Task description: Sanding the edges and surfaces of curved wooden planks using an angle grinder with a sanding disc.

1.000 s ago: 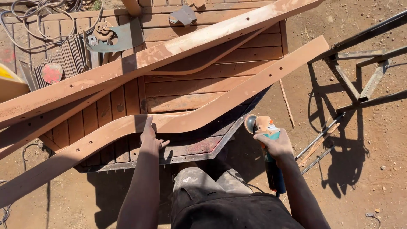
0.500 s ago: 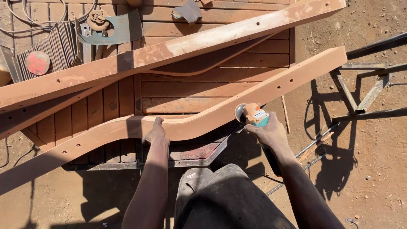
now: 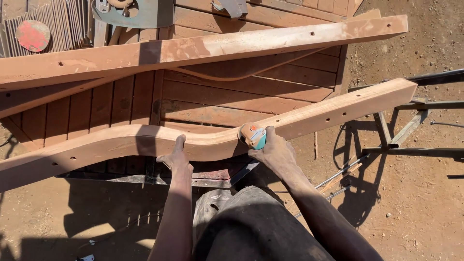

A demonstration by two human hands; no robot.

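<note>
Ground (image 3: 415,203): bare reddish dirt in hard sunlight, with dark shadows cast beneath the bench and the person.

Bench (image 3: 217,96): slatted wooden surface, reddish brown, carrying both long timbers; its near edge is a dark metal frame.

Straight timber (image 3: 193,50): long squared beam lying across the far part of the bench, with small holes along its face.

Curved timber (image 3: 203,140): long S-shaped wooden piece lying across the near part of the bench, its right end reaching out past the bench edge over the ground; drilled holes show near both ends.

Metal frame (image 3: 415,111): dark steel bars standing on the ground to the right, well apart from the hands.

Thin rods (image 3: 48,19): bundle lying at the far left corner of the bench, with a round red disc (image 3: 32,35) on top.

Left hand (image 3: 176,157): pressed against the near edge of the curved timber, thumb up over the top face, fingers hidden below the edge; it steadies the wood and holds nothing else.

Right hand (image 3: 275,152): fingers closed around a small grinder.

Grinder (image 3: 253,135): orange and teal head, resting against the top face of the curved timber at the bend, just right of the left hand.
</note>
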